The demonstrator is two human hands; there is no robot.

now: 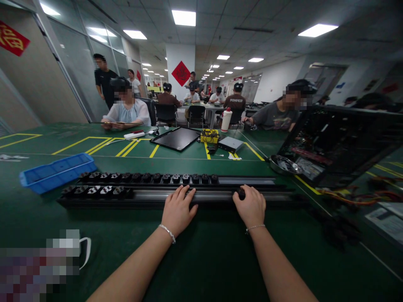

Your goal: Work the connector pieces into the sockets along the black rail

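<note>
Two long black rails (201, 196) lie side by side across the green table in front of me. A row of small black modules (156, 178) fills most of the far rail, and several more (106, 191) sit at the left end of the near one. My left hand (178, 208) rests on the near rail with its fingers stretched out, holding nothing. My right hand (252, 205) is closed around a small black module (241, 193) at the right part of the near rail. The palm hides some of that piece.
A blue bin (58, 171) stands left of the rails. Behind them lie a flat black panel (178, 138), a yellow box (209, 135) and a grey box (231, 144). On the right are a metal bowl (285, 165), a large black case (343, 142) and loose black pieces (341, 230). Co-workers sit beyond.
</note>
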